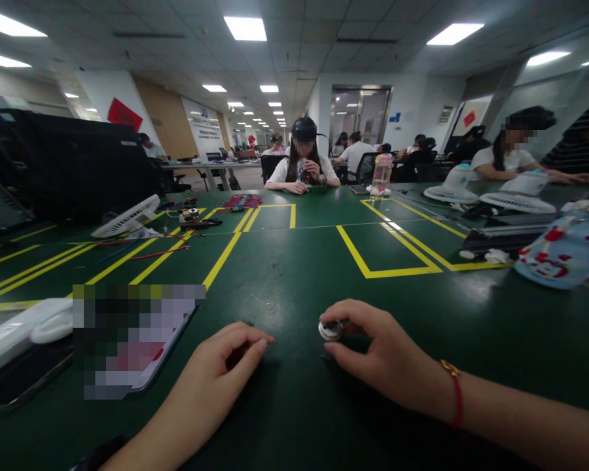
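One round part [330,330]: it is in the right hand, low over the table [285,412]; whether it touches the table, I cannot tell.
Right hand [387,353]: narrow grip, thumb and fingers holding the part.
Left hand [213,363]: apart from the part; thumb and fingertips are close together, but whether they hold something, I cannot tell.
Left side: a blurred phone [169,356] near the left hand, then a white device [17,333].
Right side: a blue bottle [564,252], well apart.
Farther: yellow tape [402,270], wires [243,201], a tilted fan [125,219], one person [302,163] sitting opposite.
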A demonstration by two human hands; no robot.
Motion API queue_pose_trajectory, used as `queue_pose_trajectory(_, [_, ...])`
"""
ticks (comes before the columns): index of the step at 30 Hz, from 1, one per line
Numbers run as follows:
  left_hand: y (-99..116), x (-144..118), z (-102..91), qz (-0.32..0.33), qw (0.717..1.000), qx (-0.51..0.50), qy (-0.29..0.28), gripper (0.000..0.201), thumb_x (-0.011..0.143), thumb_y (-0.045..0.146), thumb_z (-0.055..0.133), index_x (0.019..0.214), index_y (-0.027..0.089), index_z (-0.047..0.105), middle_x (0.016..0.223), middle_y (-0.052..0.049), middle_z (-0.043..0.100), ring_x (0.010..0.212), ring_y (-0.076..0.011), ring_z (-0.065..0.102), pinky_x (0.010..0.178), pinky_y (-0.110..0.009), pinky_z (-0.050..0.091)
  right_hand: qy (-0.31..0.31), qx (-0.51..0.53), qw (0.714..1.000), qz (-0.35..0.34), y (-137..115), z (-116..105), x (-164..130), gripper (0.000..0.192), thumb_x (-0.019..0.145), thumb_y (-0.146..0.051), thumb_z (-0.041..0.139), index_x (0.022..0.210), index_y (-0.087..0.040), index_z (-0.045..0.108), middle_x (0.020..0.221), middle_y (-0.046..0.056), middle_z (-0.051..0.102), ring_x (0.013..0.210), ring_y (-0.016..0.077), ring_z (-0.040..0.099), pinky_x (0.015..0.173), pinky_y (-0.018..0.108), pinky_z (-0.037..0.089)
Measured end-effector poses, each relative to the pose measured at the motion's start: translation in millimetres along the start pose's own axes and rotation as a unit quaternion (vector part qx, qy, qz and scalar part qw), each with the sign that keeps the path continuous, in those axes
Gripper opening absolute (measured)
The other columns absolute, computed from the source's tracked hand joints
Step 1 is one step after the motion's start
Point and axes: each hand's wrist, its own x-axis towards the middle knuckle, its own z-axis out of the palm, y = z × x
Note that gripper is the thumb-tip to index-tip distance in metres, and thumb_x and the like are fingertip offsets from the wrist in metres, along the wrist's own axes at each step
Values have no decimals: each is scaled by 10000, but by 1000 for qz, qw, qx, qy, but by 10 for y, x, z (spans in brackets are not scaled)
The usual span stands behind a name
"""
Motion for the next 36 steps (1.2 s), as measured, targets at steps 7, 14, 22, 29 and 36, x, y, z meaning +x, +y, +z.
queue_pose_trajectory(7, [497,260,210,95,995,-26,10,206,877,261,548,1046,265,665,978,-10,633,832,-169,600,717,-272,473,2,94,995,31,105,78,-50,521,725,-249,656,1207,-223,458,1123,41,581,974,122,586,879,297,491])
queue_pose_trajectory(14, [624,401,209,98,994,-35,29,149,862,278,583,863,246,729,928,-7,630,835,-171,588,690,-273,439,0,75,997,16,105,77,-23,374,732,-212,631,1090,-210,522,1016,6,606,877,96,578,783,246,479])
queue_pose_trajectory(22, [333,367,337,74,997,16,-23,109,825,266,644,852,279,749,878,-4,610,879,-195,575,788,-316,432,22,43,998,39,137,14,-87,333,720,-199,613,1038,-217,513,956,-14,610,845,88,578,760,227,480])
queue_pose_trajectory(29, [260,383,469,94,991,82,-50,142,829,288,641,911,325,750,892,2,639,878,-207,567,785,-330,421,19,51,998,38,130,47,-85,328,729,-205,611,1038,-216,502,965,-10,610,861,92,593,772,229,496])
queue_pose_trajectory(36, [182,237,176,34,999,-6,-17,212,860,320,575,1016,288,715,935,-15,619,832,-193,588,739,-300,451,149,26,981,118,399,-601,-197,479,704,-379,674,1095,-165,497,1066,93,622,942,165,626,821,295,528])
